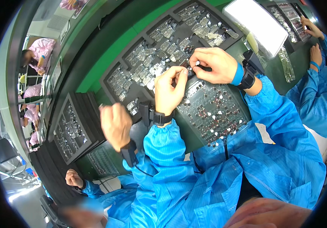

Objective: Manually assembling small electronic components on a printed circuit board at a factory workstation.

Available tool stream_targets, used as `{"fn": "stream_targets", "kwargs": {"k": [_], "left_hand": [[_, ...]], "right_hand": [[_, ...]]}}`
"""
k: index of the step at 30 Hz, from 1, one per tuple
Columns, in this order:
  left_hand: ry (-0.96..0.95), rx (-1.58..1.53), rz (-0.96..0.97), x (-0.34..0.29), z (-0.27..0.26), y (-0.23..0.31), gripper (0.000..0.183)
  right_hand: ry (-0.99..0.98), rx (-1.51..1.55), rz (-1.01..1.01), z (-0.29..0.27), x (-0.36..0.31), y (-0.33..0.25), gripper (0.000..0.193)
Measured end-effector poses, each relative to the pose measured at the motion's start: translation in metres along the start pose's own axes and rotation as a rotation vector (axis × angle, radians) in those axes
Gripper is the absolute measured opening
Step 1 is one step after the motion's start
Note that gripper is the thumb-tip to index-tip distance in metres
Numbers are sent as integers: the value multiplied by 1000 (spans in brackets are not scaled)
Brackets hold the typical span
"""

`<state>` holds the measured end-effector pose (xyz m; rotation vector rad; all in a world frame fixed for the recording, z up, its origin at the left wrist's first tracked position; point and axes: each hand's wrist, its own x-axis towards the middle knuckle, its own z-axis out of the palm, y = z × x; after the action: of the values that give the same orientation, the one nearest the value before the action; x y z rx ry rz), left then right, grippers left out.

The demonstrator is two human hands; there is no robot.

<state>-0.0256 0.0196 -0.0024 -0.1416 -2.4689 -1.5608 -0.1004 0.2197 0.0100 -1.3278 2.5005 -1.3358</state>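
Close together, my two hands meet over the near edge of a black foam tray [147,90] filled with small clear and silvery parts. My left hand [170,89] is closed in a pinch, its fingertips beside a small dark piece; what they hold I cannot make out. Thumb and fingers of my right hand [217,67] pinch a small white round piece [197,63]. Just below them lies a clear plastic blister tray [212,110] holding many small dark round parts and some white ones.
At left, a co-worker's hand [116,125] is raised near the foam tray's corner, beside stacked black trays [70,129]. A bright white light panel [256,26] lies at the upper right. Farther right, another co-worker's hands [313,28] work at a tray.
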Motion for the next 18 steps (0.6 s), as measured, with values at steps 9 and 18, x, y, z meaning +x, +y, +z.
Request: {"fn": "stream_targets", "kwargs": {"k": [9, 18], "left_hand": [[-15, 17, 11, -1, 0, 4, 8], [-38, -46, 86, -3, 0, -15, 15]], "right_hand": [[26, -18, -28, 3, -3, 2, 11], [6, -18, -74, 8, -3, 3, 13]]}}
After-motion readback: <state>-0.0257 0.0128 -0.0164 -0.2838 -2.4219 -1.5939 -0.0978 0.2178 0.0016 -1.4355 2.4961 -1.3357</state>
